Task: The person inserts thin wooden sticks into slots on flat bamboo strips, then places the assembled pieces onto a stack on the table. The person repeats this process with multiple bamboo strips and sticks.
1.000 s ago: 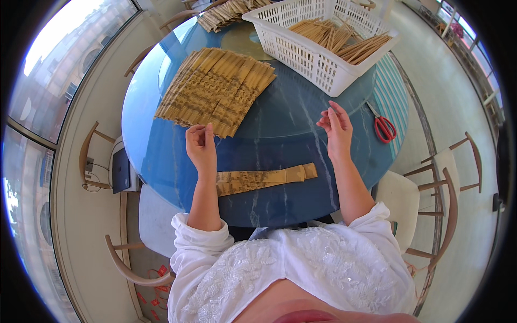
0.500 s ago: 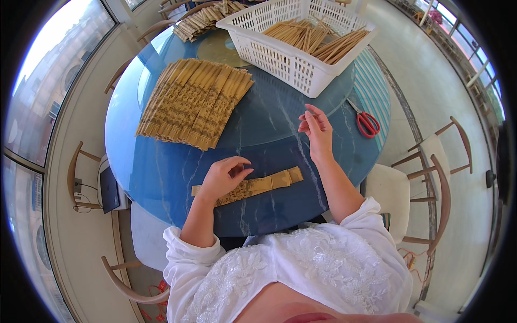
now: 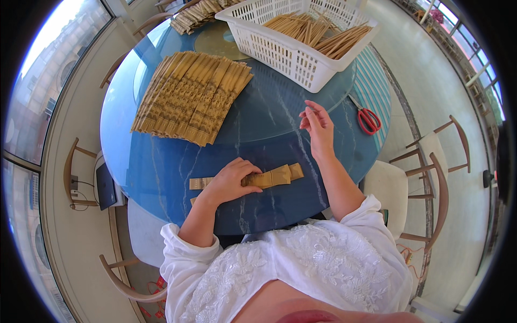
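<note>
My left hand is closed over a few long tan paper sleeves with dark print, lying on the blue table near its front edge. The thumb and fingers pinch the sleeves around their middle; their ends stick out on both sides of the hand. My right hand hovers to the right with its fingers loosely bent and apart, and nothing shows in it. Beyond my left hand lies a thick, fanned stack of the same sleeves.
A white plastic basket of loose wooden chopsticks stands at the far right of the round table. Red-handled scissors lie by the right edge. Wrapped bundles are piled at the back; chairs surround the table.
My left hand has moved right and down onto the sleeves and closed on them. The right hand stays almost where it was. The whole view has shifted slightly.
</note>
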`<state>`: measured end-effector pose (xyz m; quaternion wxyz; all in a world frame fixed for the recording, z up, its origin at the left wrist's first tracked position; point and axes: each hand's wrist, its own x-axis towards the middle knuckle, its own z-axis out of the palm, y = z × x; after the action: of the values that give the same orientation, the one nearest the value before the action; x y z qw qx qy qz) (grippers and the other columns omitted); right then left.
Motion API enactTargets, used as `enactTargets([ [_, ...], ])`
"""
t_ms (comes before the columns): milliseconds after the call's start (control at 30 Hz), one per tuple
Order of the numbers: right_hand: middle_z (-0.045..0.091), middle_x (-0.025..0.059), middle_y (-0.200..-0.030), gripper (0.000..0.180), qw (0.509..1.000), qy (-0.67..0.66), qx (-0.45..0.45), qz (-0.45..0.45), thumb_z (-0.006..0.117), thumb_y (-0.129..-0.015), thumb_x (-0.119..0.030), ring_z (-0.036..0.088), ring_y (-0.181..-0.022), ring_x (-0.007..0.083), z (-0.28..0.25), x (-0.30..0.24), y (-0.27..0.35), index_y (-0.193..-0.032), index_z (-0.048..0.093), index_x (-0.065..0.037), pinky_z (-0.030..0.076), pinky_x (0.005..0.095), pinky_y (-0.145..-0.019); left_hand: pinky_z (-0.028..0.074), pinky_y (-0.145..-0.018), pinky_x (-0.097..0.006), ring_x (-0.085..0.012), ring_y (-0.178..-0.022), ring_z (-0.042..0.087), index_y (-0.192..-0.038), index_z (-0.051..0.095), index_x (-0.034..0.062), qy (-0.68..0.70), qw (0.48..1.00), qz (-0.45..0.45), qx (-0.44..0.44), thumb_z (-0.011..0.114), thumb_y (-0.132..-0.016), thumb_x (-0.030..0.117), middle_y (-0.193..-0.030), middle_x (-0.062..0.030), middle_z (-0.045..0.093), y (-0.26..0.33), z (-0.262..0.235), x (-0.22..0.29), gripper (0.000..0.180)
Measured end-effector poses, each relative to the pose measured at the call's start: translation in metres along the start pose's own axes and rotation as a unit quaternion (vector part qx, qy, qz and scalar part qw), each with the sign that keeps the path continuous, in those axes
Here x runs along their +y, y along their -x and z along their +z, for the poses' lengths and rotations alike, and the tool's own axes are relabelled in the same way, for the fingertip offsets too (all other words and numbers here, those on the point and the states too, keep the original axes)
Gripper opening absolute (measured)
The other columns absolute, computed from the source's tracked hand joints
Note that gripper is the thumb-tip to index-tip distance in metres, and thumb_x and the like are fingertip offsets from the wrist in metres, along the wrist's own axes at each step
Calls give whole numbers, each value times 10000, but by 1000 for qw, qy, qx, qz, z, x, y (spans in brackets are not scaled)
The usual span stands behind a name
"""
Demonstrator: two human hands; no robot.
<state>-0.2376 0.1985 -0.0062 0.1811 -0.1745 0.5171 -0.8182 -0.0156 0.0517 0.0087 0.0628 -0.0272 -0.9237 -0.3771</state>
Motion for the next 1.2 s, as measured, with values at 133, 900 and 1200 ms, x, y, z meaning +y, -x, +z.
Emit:
enactTargets([
  [133, 612, 59, -829, 236, 1000, 0, 2, 0, 582, -928, -123, 536, -644, 72, 0, -1, 0, -1141, 595, -23, 458, 231, -608, 472, -797, -344, -254, -881, 569, -1006, 643, 64, 10, 1000, -17, 1, 778, -720, 224, -895, -69, 608, -1, -3, 4, 355],
  [900, 675, 83, -943, 296, 688, 645, -228, -241, 622, -874, -207, 643, -864, 190, 55, -139, -234, -1154, 631, -115, 510, 322, -793, 509, -729, -343, -275, -802, 619, -1007, 644, 33, 44, 997, -52, 29, 747, -766, 279, -888, -98, 626, -1, -1, 6, 359],
  [1200, 684, 105, -993, 308, 454, 783, -412, -107, 611, -830, -202, 640, -945, 236, 104, -88, -295, -1123, 660, -123, 498, 371, -800, 511, -716, -344, -273, -797, 622, -965, 645, 33, 43, 997, -26, 54, 745, -763, 274, -877, -102, 624, 2, 1, -2, 330],
])
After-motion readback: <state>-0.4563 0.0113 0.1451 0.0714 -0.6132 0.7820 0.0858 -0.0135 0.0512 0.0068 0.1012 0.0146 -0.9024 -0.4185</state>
